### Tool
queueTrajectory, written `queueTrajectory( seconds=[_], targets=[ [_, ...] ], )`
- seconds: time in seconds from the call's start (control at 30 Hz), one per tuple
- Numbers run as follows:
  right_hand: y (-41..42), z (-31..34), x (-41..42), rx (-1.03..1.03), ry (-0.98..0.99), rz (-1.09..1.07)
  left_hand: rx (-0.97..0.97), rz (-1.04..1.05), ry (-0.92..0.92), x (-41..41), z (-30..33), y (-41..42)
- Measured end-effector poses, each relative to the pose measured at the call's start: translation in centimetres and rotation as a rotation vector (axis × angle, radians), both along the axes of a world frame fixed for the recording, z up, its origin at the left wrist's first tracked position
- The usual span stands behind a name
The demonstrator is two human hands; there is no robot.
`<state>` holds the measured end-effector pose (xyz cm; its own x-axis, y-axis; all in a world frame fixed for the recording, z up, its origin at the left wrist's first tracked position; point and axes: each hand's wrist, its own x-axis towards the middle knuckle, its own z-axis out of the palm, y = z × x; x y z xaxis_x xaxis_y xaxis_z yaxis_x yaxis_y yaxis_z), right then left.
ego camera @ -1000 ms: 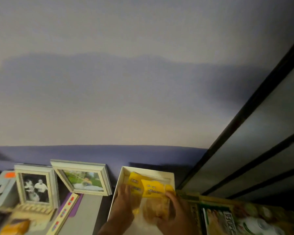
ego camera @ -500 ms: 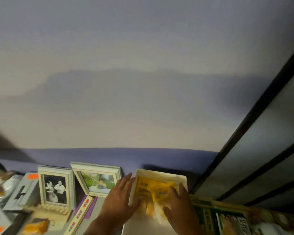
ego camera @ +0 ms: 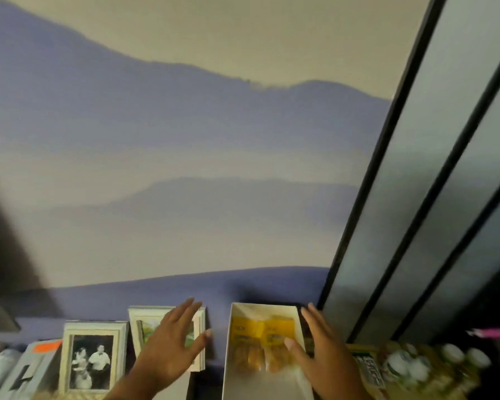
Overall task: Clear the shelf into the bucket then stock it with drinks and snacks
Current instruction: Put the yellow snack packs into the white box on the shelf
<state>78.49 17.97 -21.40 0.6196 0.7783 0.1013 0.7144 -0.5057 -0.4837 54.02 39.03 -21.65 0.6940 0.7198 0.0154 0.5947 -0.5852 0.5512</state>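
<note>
A: Where are your hands right now?

B: Both are low in the frame. Your left hand (ego camera: 172,346) is at the bottom middle. Its fingers are spread out straight and it holds nothing. It is in front of a white picture frame (ego camera: 145,321) with a green photo in it. I cannot tell if it touches the frame.

A: And the other one?

B: Your right hand (ego camera: 322,356) is at the bottom, a bit to the right. Its fingers are straight too, and it grips nothing. It lies over the right wall of the white box (ego camera: 264,308). The thumb reaches into the box, just over the snacks.

A: Where are the snacks?

B: Two snack bags (ego camera: 261,346) with yellow tops lie side by side inside the white box, at its far end. The box stands in the bottom middle, between your two hands.

A: What else is near you?

B: At the lower left is another frame, the black-and-white photo frame (ego camera: 94,360), standing upright. Left of it is a grey box (ego camera: 31,368) with an orange sticker. At the lower right is a pack of drink bottles (ego camera: 422,366) with white caps, just beside the white box. It looks blurry. Behind it all is a wall (ego camera: 185,168) with soft purple hills painted on it.
</note>
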Motion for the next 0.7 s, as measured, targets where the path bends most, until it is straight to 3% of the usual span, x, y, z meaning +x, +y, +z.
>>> queueTrajectory(
  seconds=[0.2, 0.4, 0.7],
  targets=[
    [-3.3, 6.7, -5.3, 0.138, -0.092, 0.080, 0.097, 0.095, -0.020, -8.1, 7.6, -3.2],
    [-7.7, 8.4, -12.0, 0.247, -0.042, 0.171, 0.160, 0.202, 0.000, -16.9, 9.5, -9.7],
    [-13.1, 8.9, -26.1, 0.177, 0.011, 0.254, 0.185, 0.303, 0.000, -30.1, 11.1, -20.1]
  ],
)
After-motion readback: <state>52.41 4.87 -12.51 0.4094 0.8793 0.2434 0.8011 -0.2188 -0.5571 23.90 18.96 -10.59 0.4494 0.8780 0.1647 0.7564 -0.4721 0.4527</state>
